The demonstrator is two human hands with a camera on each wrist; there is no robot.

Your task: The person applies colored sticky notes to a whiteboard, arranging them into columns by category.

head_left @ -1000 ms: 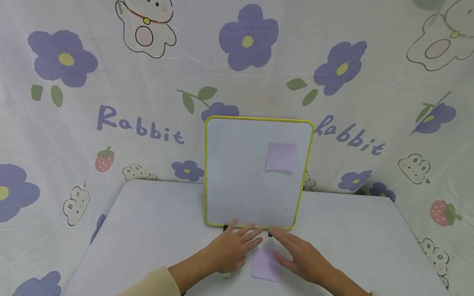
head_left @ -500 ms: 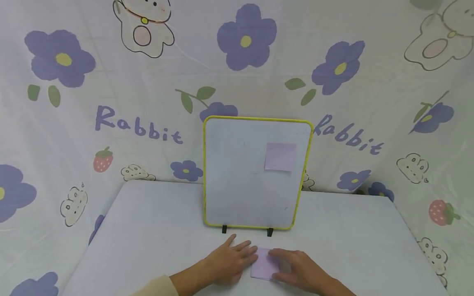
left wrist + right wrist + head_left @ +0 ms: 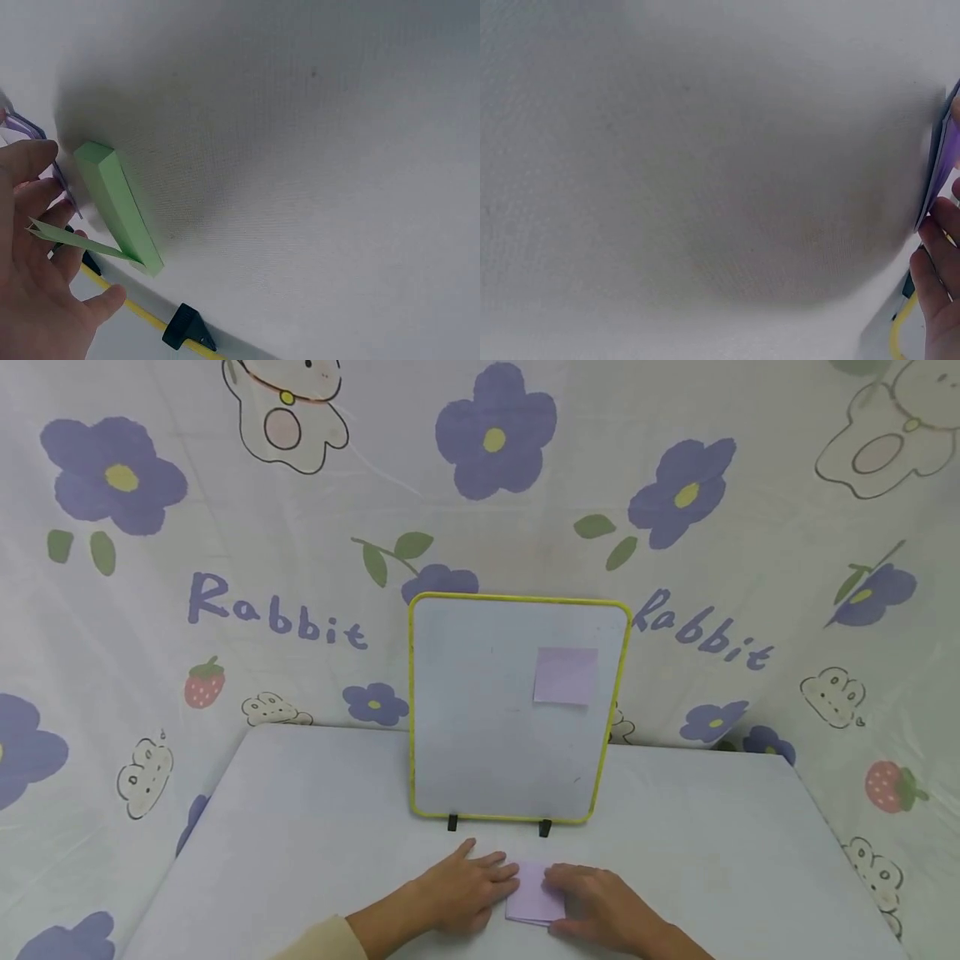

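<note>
A square purple sticky note pad [image 3: 532,895] lies on the table between the two hands; its near edge shows separated layers. My left hand [image 3: 467,890] rests at its left side, fingers spread and fingertips on the pad's left edge. My right hand [image 3: 603,910] holds the right side, thumb at the near corner and fingers at the far one. In the right wrist view, part of the purple pad [image 3: 945,161] shows by the fingers. Beside my left hand, a narrow green sticky note pad [image 3: 116,202] has a strip [image 3: 86,242] sticking out; the hand hides it from the head view.
A whiteboard [image 3: 480,727] with a yellow frame stands behind the hands on black feet [image 3: 545,828]. A single purple sticky note [image 3: 566,676] is on its upper right. The white table [image 3: 315,810] meets a printed cloth backdrop [image 3: 300,527].
Both hands have come back from the whiteboard's lower edge to the purple pad. The right hand now holds its right side, and its layers have parted slightly at the near edge.
</note>
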